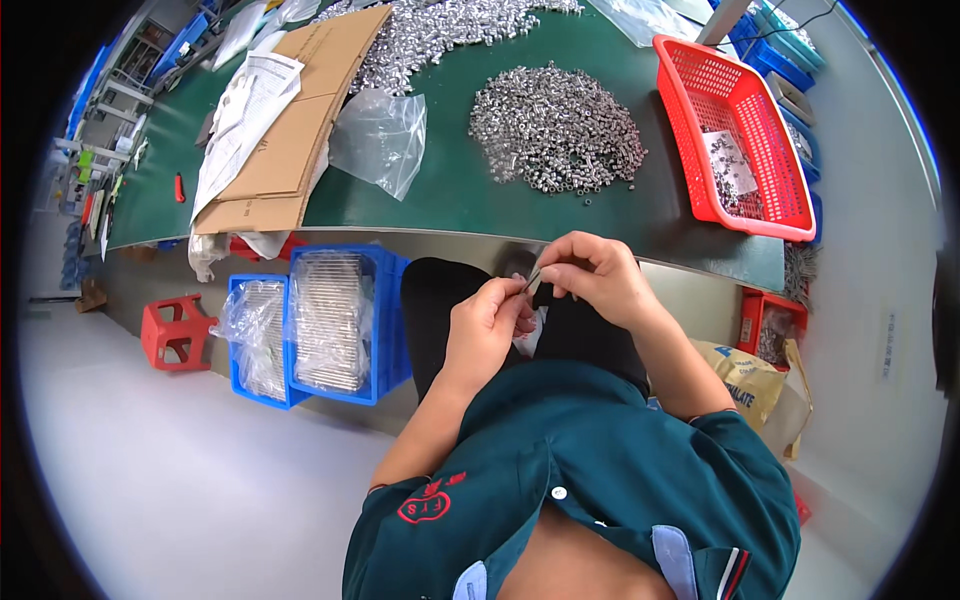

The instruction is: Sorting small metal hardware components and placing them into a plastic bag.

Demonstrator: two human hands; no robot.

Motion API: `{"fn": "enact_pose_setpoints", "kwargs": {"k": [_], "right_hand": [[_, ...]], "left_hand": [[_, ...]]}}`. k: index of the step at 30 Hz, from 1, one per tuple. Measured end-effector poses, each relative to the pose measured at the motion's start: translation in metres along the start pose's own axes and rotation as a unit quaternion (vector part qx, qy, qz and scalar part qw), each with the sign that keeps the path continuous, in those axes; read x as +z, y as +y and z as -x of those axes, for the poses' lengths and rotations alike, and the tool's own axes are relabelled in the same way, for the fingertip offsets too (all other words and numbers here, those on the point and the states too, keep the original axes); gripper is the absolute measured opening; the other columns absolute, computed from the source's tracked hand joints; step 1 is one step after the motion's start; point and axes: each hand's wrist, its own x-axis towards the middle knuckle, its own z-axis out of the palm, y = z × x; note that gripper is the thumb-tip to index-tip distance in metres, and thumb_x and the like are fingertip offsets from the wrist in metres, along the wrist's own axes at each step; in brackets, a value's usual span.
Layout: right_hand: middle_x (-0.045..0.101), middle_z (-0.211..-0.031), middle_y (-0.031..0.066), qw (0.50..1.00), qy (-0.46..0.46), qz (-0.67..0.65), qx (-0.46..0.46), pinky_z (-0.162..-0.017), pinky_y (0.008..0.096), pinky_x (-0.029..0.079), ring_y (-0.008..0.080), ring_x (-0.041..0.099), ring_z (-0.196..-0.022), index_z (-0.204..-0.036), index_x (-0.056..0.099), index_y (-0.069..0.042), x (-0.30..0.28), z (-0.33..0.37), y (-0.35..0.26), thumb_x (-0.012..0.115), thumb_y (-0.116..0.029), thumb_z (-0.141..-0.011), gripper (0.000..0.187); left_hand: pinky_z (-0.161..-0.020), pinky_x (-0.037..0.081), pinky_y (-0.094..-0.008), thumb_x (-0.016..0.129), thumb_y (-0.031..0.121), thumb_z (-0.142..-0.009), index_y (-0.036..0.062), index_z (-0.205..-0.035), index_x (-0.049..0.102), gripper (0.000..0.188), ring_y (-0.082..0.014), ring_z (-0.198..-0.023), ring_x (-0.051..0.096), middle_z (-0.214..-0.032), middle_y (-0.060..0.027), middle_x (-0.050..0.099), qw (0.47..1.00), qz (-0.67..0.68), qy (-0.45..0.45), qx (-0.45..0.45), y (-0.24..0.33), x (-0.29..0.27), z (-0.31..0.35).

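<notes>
Over my lap, just short of the table edge, my two hands meet. My left hand [487,322] is closed, its thumb and forefinger pinching one end of a small thin dark piece [532,280] whose kind I cannot make out. From the right, my right hand [597,277] pinches the other end between thumb and forefinger. Something whitish shows below the fingers, too small to name. Beyond my hands, a round pile of small silvery ring-shaped metal parts [560,128] lies on the green table [440,205].
A red perforated basket [705,195] holding small parts stands at the table's right. Flattened cardboard [290,150] with papers and a clear plastic bag [380,140] lie left. More metal parts [420,40] spread behind. Blue crates [385,330] and a red stool [175,333] stand on the floor.
</notes>
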Motion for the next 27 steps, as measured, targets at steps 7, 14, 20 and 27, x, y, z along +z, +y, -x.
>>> {"fn": "enact_pose_setpoints", "kwargs": {"k": [7,14,20,27], "right_hand": [[0.063,-0.073,0.0052,0.994,-0.023,0.095,-0.044,-0.060,0.0241,0.050,0.0093,0.059,-0.064,-0.088,0.062,0.005,-0.008,0.007,-0.001,0.060,0.001,-0.083,0.006],[0.063,-0.077,0.0011,0.999,-0.051,0.018,-0.006,-0.064,0.0224,0.048,0.0059,0.058,-0.073,-0.090,0.064,0.000,-0.016,0.012,0.007,0.068,0.001,-0.079,0.012],[0.062,-0.073,0.0062,0.975,0.010,0.177,-0.130,-0.063,0.0276,0.049,0.0128,0.060,-0.069,-0.094,0.065,-0.001,-0.029,0.009,0.002,0.069,-0.003,-0.075,0.019],[0.062,-0.080,0.0116,0.866,0.235,0.407,-0.173,-0.064,0.0340,0.051,0.0268,0.063,-0.072,-0.087,0.065,-0.004,-0.051,-0.028,0.024,0.069,-0.010,-0.076,0.014]], "left_hand": [[-0.057,0.052,-0.0245,0.050,0.003,-0.092,-0.0043,-0.097,0.058,0.012,-0.0129,-0.064,0.063,-0.076,-0.0070,0.062,0.998,-0.053,-0.033,0.014,0.004,0.003,0.001],[-0.055,0.052,-0.0242,0.048,0.006,-0.094,-0.0031,-0.099,0.057,0.014,-0.0157,-0.064,0.065,-0.077,-0.0087,0.062,0.992,0.064,-0.100,-0.043,0.002,0.005,-0.003],[-0.061,0.055,-0.0274,0.047,0.008,-0.095,-0.0035,-0.104,0.054,0.016,-0.0187,-0.069,0.066,-0.081,-0.0120,0.064,0.977,0.154,-0.122,-0.078,-0.003,0.004,-0.009],[-0.060,0.054,-0.0261,0.049,0.008,-0.095,-0.0050,-0.107,0.052,0.018,-0.0185,-0.068,0.066,-0.082,-0.0120,0.063,0.982,0.147,-0.101,-0.066,-0.014,0.005,-0.009]]}}
